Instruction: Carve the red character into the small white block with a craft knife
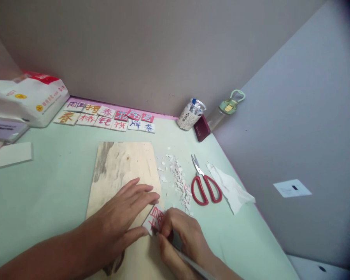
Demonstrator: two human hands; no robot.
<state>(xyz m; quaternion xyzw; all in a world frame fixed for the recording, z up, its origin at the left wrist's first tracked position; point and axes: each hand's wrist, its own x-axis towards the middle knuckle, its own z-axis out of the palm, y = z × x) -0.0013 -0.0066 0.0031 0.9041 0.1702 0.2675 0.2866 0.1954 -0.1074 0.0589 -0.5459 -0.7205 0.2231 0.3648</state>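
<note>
A small white tile (153, 220) with red characters lies tilted near the right edge of a wooden board (128, 163). My left hand (124, 216) lies across the board, its thumb and index finger at two edges of the tile, holding it still. In a pinch, my right hand (183, 237) grips a slim silvery pen-like carving tool (194, 265). The tool's point is at the lower part of the tile, partly hidden by my fingers. A knot or dark mark shows on the board below my left wrist.
White shavings (179, 181) lie right of the board, then red-handled scissors (202, 182) and a crumpled tissue (231, 188). Behind stand lettered tiles (105, 121) in two rows, a can (190, 114), a dark red box (202, 129), a bottle (226, 109) and a tissue pack (37, 99).
</note>
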